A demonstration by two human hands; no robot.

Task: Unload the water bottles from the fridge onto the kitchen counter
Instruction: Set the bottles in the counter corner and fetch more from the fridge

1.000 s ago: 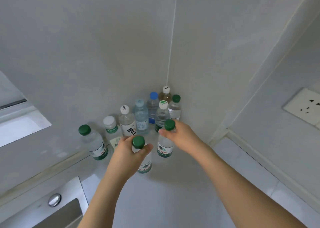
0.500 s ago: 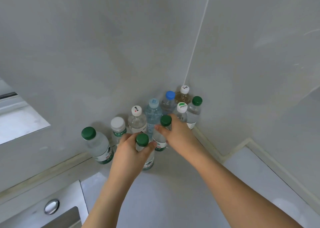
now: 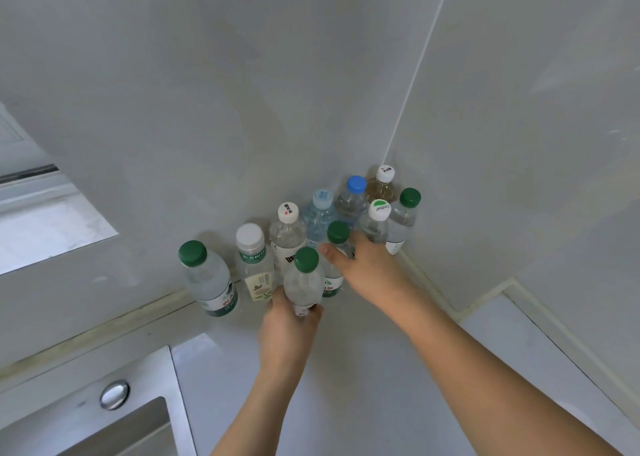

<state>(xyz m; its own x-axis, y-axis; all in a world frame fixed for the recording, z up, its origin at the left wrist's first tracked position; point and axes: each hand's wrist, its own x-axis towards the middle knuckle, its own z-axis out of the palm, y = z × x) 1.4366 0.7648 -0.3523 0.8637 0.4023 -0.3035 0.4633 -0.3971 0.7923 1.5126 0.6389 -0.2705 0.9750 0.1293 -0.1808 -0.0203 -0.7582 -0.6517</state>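
You were setting two green-capped bottles on the counter (image 3: 363, 369) at frame centre: left hand (image 3: 289, 324) wrapped one bottle (image 3: 303, 282), right hand (image 3: 367, 268) gripped another (image 3: 334, 258). Next: release both upright.

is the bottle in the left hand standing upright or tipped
Tipped. The bottle leans its green cap toward the camera while the left hand grips its lower body; whether its base touches the counter is hidden.

Packed bottles (image 3: 287, 244) block the corner ahead of my hands (image 3: 291, 320), while bare table (image 3: 363, 386) lies open beside the sink (image 3: 114, 428).
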